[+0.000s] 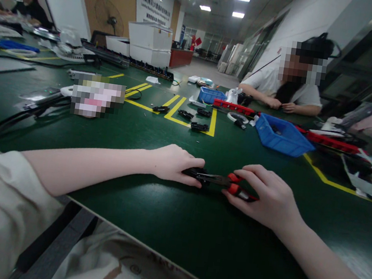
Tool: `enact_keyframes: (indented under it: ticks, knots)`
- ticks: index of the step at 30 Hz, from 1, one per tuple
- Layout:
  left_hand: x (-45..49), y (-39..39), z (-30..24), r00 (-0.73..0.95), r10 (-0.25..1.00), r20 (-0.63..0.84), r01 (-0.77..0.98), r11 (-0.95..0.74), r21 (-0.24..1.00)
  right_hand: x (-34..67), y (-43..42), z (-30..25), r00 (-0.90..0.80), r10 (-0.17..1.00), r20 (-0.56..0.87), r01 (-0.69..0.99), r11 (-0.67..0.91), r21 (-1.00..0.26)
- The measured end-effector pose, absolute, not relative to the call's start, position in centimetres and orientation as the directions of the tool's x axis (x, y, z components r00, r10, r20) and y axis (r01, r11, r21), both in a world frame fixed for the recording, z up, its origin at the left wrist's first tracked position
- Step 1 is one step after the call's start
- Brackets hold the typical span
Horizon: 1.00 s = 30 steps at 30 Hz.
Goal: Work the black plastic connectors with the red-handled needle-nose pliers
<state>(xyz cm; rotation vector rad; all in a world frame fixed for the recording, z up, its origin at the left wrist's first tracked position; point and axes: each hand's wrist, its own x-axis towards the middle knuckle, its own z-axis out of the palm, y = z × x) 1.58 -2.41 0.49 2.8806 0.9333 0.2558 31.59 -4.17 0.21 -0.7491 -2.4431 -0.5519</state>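
Low over the green table, my left hand grips a small black plastic part between thumb and fingers. My right hand is closed around the red-and-black handles of a pair of pliers. The jaws of the pliers point left and meet the black part; whether they clamp it I cannot tell. Several similar black parts lie farther up the table, among them one at the edge of a yellow tape outline and another just behind it.
Two blue bins, a larger one and a smaller one, stand beyond my hands near a red strip. A coiled white cable lies between them. Black cables run along the left. Across the table sits a person.
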Motion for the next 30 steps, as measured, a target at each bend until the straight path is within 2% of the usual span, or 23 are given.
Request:
enact_keyframes:
  ticks: [30]
  knots:
    - [1.61, -2.38, 0.52, 0.804, 0.583, 0.115, 0.569, -0.811, 0.134, 31.81, -4.32, 0.82, -0.749, 0.346, 0.565, 0.583, 0.75, 0.312]
